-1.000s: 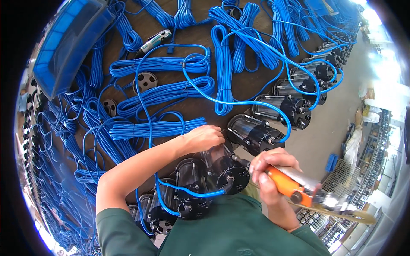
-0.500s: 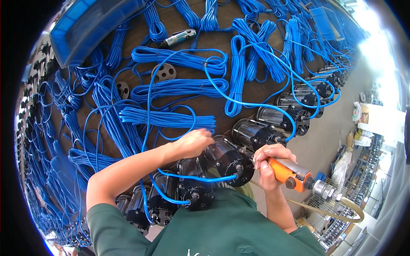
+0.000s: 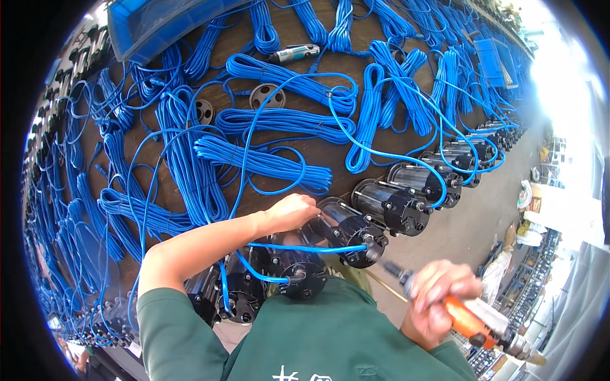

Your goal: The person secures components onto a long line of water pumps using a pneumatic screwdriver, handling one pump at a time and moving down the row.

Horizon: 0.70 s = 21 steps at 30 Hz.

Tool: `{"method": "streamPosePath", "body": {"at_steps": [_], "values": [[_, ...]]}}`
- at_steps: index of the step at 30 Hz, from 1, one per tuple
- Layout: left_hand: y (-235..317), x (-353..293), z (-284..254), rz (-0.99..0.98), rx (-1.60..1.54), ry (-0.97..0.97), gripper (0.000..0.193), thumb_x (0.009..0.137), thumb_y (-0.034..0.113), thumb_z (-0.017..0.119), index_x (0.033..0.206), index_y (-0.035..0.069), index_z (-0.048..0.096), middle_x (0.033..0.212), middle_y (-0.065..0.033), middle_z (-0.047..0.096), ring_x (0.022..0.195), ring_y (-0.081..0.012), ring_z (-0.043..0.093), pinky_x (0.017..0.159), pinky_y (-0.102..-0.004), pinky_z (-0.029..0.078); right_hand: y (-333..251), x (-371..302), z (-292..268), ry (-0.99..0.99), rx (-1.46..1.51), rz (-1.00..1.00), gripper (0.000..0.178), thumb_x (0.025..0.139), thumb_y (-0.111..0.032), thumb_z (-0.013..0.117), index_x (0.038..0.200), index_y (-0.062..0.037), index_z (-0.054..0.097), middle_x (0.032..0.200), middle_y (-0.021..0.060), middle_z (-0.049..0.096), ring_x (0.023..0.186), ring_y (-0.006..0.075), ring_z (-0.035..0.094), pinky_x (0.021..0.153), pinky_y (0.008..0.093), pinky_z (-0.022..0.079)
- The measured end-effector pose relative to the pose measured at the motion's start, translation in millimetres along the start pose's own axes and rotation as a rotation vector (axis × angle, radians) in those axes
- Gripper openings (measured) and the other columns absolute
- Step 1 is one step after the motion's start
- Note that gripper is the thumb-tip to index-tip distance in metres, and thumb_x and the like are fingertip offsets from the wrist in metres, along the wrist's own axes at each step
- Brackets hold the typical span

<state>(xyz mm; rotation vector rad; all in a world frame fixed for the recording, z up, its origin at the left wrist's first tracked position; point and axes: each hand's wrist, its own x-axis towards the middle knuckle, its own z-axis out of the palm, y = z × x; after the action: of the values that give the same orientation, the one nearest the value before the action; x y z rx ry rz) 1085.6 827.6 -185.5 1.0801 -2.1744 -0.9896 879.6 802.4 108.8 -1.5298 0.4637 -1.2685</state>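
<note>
Right hand (image 3: 441, 291) grips an orange and silver metal power tool (image 3: 469, 320), past the near edge of the brown counter (image 3: 326, 152). Left hand (image 3: 291, 213), curled, maybe holding something, can't tell, is beside a see-through round tube with a black end (image 3: 345, 221) at that edge.

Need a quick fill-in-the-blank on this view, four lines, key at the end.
1. The right hand grips a power tool whose bright casing is ____.
2. The clear cylinder beside the left hand has an end cap coloured ____.
3. The bundled cables are all coloured ____.
4. The wearer's shirt is dark ____.

Missing words: orange; black; blue; green.
</note>
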Motion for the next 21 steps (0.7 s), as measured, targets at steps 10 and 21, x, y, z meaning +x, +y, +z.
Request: {"method": "streamPosePath", "body": {"at_steps": [10, 21], "values": [[-13.6, -7.0, 18.6, 0.058, 0.034, 0.057, 0.023, 0.076, 0.009, 0.069, 0.098, 0.002, 0.071, 0.086, -0.0108, 0.067, 0.086, -0.0298, 0.065, 0.074, -0.0406, 0.055, 76.4, -13.1, 21.6, -0.337, -0.234, 0.017, 0.019, 0.073, 0.004, 0.062, 0.091, 0.0032, 0.065, 0.074, 0.0112, 0.066, 0.058, 0.0187, 0.066, 0.054, 0.0284, 0.057], [63.4, 15.2, -125.1, -0.386, 0.277, 0.111, 0.014, 0.078, 0.018, 0.072, 0.076, 0.005, 0.072, 0.074, -0.0186, 0.068, 0.074, -0.0372, 0.068, 0.070, -0.0449, 0.056, 58.8, -5.3, 10.5, -0.457, -0.129, 0.104, 0.044, 0.068, 0.005, 0.064, 0.112, 0.0034, 0.065, 0.086, 0.0126, 0.072, 0.062, 0.0149, 0.067, 0.058, 0.0266, 0.056]]}}
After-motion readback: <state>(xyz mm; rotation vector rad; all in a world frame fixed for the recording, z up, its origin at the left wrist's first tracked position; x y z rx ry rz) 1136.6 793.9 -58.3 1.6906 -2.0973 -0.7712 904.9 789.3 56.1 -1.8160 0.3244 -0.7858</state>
